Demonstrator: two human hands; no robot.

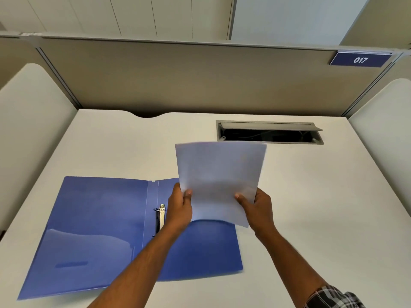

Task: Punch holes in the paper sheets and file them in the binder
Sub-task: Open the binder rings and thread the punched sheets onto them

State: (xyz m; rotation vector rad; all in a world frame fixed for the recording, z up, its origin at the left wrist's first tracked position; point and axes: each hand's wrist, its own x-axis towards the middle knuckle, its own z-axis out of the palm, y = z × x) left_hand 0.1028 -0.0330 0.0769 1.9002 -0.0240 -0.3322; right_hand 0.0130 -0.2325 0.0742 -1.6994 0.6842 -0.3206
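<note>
While both hands have the paper sheets [219, 181] up off the desk [311, 196], it's worth thinking about how to land them. The left hand [179, 207] pinches the lower left edge with the thumb on top, and the right hand [258, 207] pinches the lower right corner the same way, so the stack hangs in the air, tilted up toward the person, above the right-hand flap of the open blue binder [95, 230]. The binder lies flat near the front left part of the desk, with its ring mechanism [161, 216] just beside the spine, partly hidden behind the left wrist.

From where I'm standing I can't see a hole punch anywhere, and I can't tell if the sheets already have holes, since the edges look plain but a bit blurry. If they are punched, my guess is the trick is to square the stack first, tapping the edges even, then bring the left edge down over the rings slowly. Thin paper like this flops, so keeping both pinches until the holes line up seems smart. I can't tell whether the rings are open.

The cable hatch [270, 132] near the back edge stands open, well apart from all this.
</note>
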